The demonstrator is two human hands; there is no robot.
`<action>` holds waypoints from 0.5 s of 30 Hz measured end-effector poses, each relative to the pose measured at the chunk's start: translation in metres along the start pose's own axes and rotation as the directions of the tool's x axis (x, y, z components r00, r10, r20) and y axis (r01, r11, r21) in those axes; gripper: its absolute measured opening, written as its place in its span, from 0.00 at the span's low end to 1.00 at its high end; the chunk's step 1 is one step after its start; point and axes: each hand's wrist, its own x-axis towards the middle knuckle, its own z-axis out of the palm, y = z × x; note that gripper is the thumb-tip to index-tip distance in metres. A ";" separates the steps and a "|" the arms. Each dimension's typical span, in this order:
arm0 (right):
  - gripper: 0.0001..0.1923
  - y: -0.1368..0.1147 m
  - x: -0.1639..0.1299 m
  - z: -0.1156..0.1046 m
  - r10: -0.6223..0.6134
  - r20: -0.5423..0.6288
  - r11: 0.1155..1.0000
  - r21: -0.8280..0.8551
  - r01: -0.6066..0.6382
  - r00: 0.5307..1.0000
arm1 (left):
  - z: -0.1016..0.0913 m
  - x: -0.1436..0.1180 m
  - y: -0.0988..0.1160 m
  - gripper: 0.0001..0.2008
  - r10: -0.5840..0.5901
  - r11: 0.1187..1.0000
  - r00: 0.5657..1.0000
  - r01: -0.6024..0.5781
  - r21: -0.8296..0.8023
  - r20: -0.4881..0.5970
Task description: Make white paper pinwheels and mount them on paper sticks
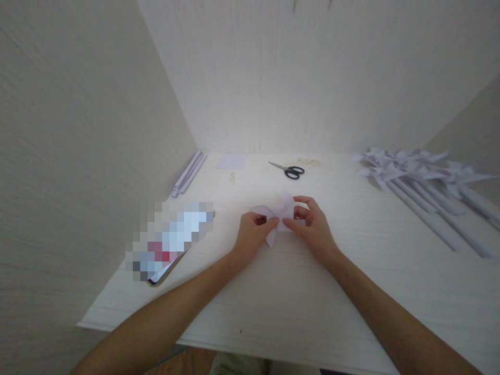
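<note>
At the middle of the desk (297,307), in the head view, a folded paper (278,214) is held between both hands, just above or on the surface; which of the two cannot be told. The paper lies directly between the hands, with pale flaps spread up and to the right, to the left, and downward, so that no single long axis is marked; it reads as a part-formed pinwheel head. The left hand (253,233) is set at the paper's left side, and the right hand (312,224) at its right side, both equally near, meeting at the paper's centre. The left fingers (269,223) are pinched together on the centre fold, thumb against forefinger. The right fingers (292,224) are likewise closed on the paper beside them, with the remaining fingers curled behind a flap. Farther back, well apart from the hands, scissors (288,170) are seen lying shut on the desk, and a small paper square (231,161) lies to their left. Rolled paper sticks (188,174) rest along the left wall. At the right, finished pinwheels (422,177) are laid in a row, heads to the back. A phone (167,260), partly blurred, lies left of the hands.
</note>
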 end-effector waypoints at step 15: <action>0.26 -0.006 -0.003 0.000 0.132 -0.050 0.983 0.137 -0.124 0.990 | 0.001 -0.001 0.000 0.06 0.032 0.996 0.999 -0.034 0.084 0.024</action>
